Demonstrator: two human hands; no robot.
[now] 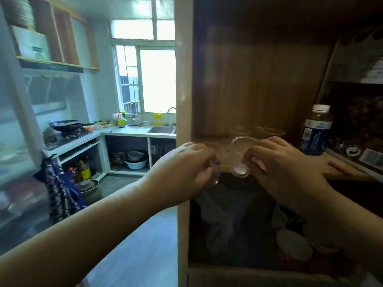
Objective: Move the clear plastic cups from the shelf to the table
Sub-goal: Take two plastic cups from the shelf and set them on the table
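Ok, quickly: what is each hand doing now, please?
Left hand: closed on a clear cup.
Right hand: closed on a tilted clear cup.

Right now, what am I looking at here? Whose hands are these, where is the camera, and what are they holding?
There is no machine here: a person wears one wide-angle camera on the head, so you see what they see, looking forward and down at their own bare hands. That wide lens bends the edges of the picture.

They stand at a wooden shelf beside a kitchen. The right hand holds a clear plastic cup tipped on its side, at the shelf's front edge. The left hand is closed around what looks like a second clear cup, though it is blurred. More clear cups stand further back on the shelf, and a bottle with a blue label stands to the right.

No table shows in this view.
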